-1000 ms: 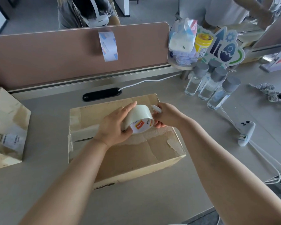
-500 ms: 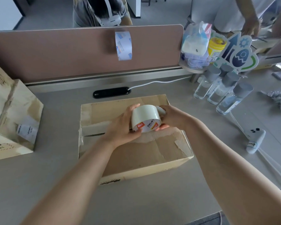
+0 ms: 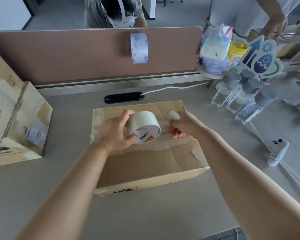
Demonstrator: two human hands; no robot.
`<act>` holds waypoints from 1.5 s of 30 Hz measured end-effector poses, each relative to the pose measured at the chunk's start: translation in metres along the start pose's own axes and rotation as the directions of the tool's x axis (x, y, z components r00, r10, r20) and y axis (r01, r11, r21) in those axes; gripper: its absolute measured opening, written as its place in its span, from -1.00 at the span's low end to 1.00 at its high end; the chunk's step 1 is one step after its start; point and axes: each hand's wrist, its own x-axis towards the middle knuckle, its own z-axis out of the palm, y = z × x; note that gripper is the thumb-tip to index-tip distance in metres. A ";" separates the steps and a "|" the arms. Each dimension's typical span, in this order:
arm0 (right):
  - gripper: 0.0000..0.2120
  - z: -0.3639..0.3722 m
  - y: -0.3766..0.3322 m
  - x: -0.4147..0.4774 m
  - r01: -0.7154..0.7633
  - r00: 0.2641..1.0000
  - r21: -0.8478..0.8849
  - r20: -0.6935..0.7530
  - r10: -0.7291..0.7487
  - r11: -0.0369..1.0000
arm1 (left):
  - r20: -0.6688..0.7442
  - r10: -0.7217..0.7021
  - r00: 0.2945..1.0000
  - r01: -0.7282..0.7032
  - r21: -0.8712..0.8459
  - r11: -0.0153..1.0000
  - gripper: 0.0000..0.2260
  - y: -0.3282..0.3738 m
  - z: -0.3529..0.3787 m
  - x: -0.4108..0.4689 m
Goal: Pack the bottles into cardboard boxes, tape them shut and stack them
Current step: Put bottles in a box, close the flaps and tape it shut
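**Hands part over the box, roll stays with the left**

The right hand (image 3: 184,125) has come off the tape roll (image 3: 145,127)! Half a second back it was pressed against the roll's side. Now it sits apart at the roll's 3 o'clock, with a pale strip showing between the two. I cannot tell whether that strip is tape drawn off the roll.

The left hand (image 3: 114,130) grips the roll, fingers curled over the top and thumb on the near rim beside the printed core. The roll is held tilted over the far half of the cardboard box (image 3: 154,156), its core facing the camera.

The right hand is curled tight, and a small white object (image 3: 174,116) pokes out of the top of the fist.

The box lies on the surface (image 3: 59,187) with its flaps down. The bottles (image 3: 239,99), clear with grey caps, stand upright outside it at its 2 o'clock.

A second cardboard box (image 3: 16,118) sits at 9 o'clock and a white controller (image 3: 276,151) at 3 o'clock. Another tape roll (image 3: 139,48) hangs on the partition at 12.
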 end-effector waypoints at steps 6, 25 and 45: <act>-0.91 0.006 -0.013 -0.001 0.060 0.997 -0.101 -0.039 -0.064 0.993 | -0.016 0.034 0.999 -0.035 -0.069 0.997 -0.41 0.000 -0.007 -0.003; -0.64 0.015 -0.019 -0.007 0.171 0.953 0.032 0.248 -0.174 0.985 | 0.059 -0.160 0.985 0.169 -0.214 0.962 -0.48 0.010 0.013 -0.009; -0.74 0.019 -0.023 0.001 0.121 0.952 -0.018 0.286 -0.111 0.992 | -0.035 -0.150 0.988 0.149 -0.031 0.988 -0.62 -0.024 -0.030 -0.027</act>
